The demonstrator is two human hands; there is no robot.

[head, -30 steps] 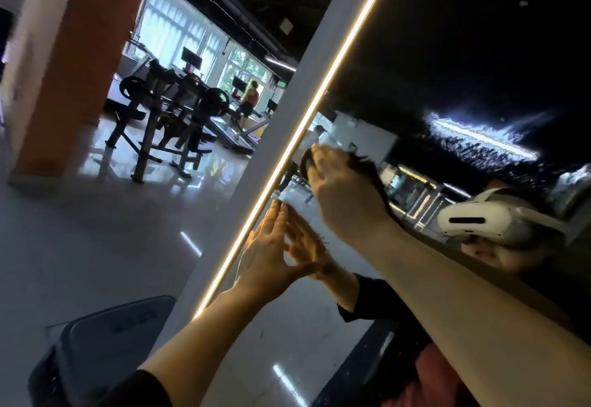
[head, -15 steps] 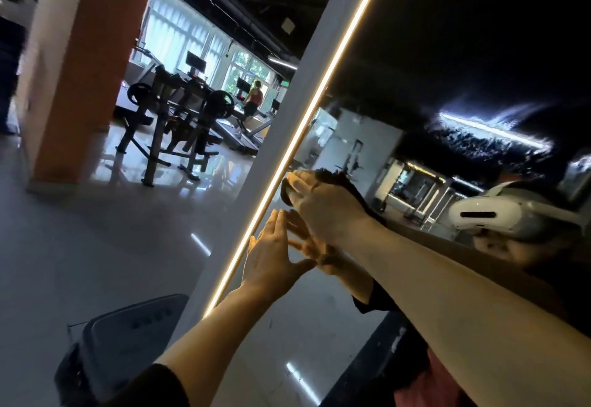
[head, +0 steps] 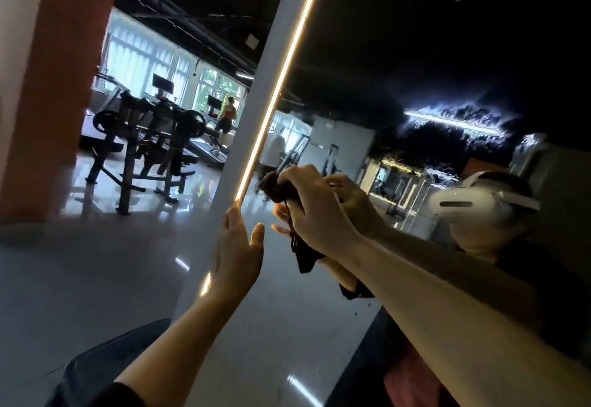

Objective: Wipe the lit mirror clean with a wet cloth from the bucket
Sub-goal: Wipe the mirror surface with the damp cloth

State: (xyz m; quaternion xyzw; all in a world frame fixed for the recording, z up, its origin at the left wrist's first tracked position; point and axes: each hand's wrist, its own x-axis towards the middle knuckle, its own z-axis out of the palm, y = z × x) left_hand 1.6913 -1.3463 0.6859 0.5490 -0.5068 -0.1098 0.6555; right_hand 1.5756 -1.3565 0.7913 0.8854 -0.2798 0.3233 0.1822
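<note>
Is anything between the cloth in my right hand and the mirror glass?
Nothing visible. The right hand grips the dark cloth right at the mirror, near its lit edge strip. The left hand lies lower, beside that strip, out of the way.

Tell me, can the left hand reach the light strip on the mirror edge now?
Probably yes: the left hand is open beside the light strip, fingertips already at it, nothing between.

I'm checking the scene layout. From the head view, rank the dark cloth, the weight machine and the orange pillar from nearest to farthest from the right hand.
1. Dark cloth: gripped in the right hand, against the mirror.
2. Weight machine: left, across the floor.
3. Orange pillar: far left edge.
</note>
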